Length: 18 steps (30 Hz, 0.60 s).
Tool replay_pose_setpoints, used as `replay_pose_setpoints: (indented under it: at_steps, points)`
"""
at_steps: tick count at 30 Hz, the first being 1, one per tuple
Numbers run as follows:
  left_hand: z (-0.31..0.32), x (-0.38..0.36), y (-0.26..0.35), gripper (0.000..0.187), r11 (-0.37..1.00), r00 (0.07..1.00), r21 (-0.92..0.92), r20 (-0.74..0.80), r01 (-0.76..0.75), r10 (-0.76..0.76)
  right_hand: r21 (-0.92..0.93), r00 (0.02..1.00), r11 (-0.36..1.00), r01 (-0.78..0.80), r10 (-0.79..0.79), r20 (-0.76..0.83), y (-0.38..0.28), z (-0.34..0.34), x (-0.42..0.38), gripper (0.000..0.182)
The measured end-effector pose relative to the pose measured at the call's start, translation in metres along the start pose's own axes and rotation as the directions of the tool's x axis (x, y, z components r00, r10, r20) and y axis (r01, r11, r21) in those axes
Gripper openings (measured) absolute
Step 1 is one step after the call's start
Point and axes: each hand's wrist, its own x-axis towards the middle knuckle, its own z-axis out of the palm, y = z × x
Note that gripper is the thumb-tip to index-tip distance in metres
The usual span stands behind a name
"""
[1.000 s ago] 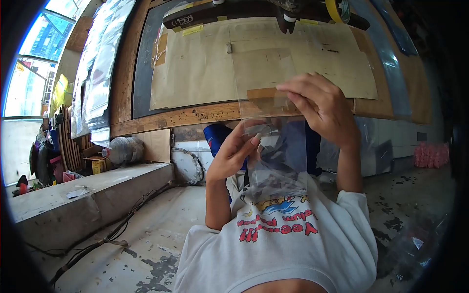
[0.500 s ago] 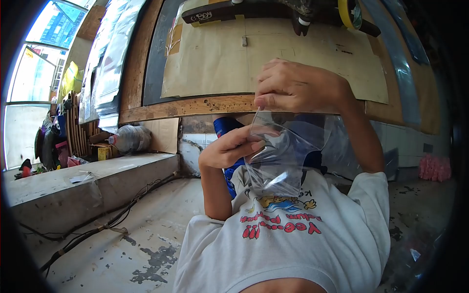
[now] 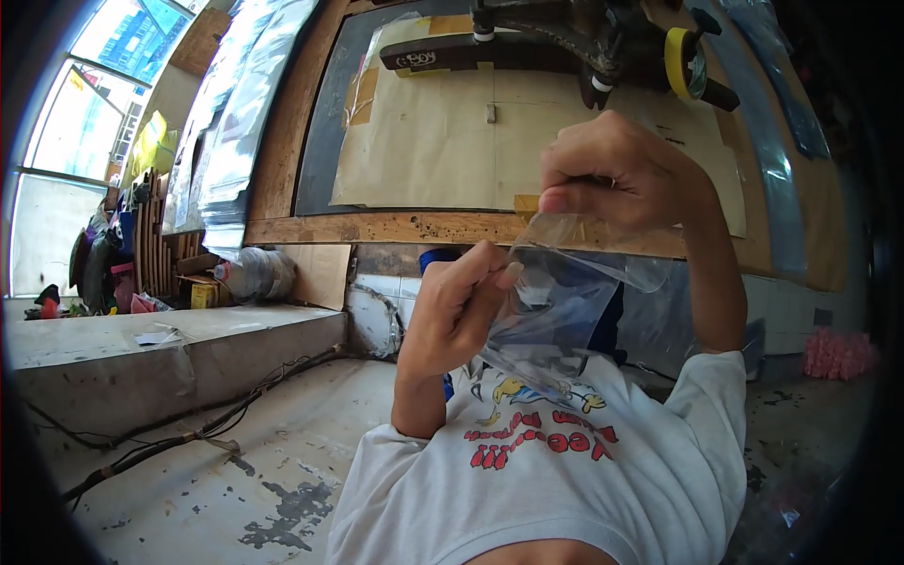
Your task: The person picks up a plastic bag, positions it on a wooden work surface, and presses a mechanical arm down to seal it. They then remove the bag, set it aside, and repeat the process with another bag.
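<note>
A clear plastic bag or sheet (image 3: 556,306) hangs between my two hands, above my lap and in front of the white shirt. My left hand (image 3: 463,306) pinches its left edge between thumb and fingers. Higher up and to the right, my right hand (image 3: 612,174) grips the top edge, thumb pressed against curled fingers, over the near edge of the worktable (image 3: 395,224). The film is creased, and its lower part drapes toward the shirt. Through it the dark blue seat shows faintly.
A dark bar-shaped tool (image 3: 527,56) with a yellow tape roll (image 3: 685,64) lies across the paper-covered board (image 3: 424,141). Stacked plastic sheets (image 3: 235,141) hang at the table's left. Black cables (image 3: 202,433) run along the ledge. A pink bundle (image 3: 838,355) sits at far right.
My left hand has risen along the film's edge, its fingers curling tighter. The right hand has shifted to the right, and the film is spread differently. The camera view has tilted slightly.
</note>
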Motion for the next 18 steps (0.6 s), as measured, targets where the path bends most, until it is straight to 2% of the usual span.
replay_pose_setpoints:
  at_steps: [2,5,8,11,14,15,17,18]
  points:
    - [-0.001,0.0,-0.001,0.012,1.0,1.0,-0.024,0.005,-0.009,0.009,0.005,0.996,0.998,0.07,-0.07,-0.058,0.001,0.001,0.0,0.035]
    - [-0.001,0.0,-0.001,0.012,0.999,1.0,-0.038,-0.015,0.0,0.0,-0.002,0.992,0.996,0.087,-0.086,-0.096,0.002,0.0,-0.001,0.035]
    - [-0.002,0.002,0.002,0.013,0.997,1.0,-0.078,-0.021,-0.006,0.004,-0.014,0.994,0.994,-0.106,0.106,0.018,-0.01,-0.01,0.001,0.033]
    - [-0.01,0.007,-0.007,0.009,0.994,0.999,-0.106,-0.025,0.024,-0.027,-0.089,0.99,0.987,-0.131,0.135,0.034,-0.018,-0.017,0.013,0.037]
    - [0.009,0.024,0.018,0.006,0.858,0.987,-0.504,-0.056,0.1,-0.148,-0.148,1.0,0.989,0.013,-0.01,0.022,-0.024,-0.023,0.034,0.033]
    - [-0.001,0.03,0.011,0.024,0.915,0.996,-0.397,0.064,0.078,-0.058,-0.24,0.998,0.969,0.055,-0.059,-0.007,-0.025,-0.027,0.042,0.031]
    - [-0.006,0.038,0.011,0.032,0.9,0.993,-0.419,0.068,0.115,-0.096,-0.428,0.985,0.894,0.129,-0.166,-0.05,-0.027,-0.036,0.058,0.026]
    - [-0.008,0.044,0.015,0.036,0.893,0.991,-0.43,0.07,0.131,-0.111,-0.531,0.954,0.841,0.104,-0.235,-0.185,-0.028,-0.039,0.062,0.024]
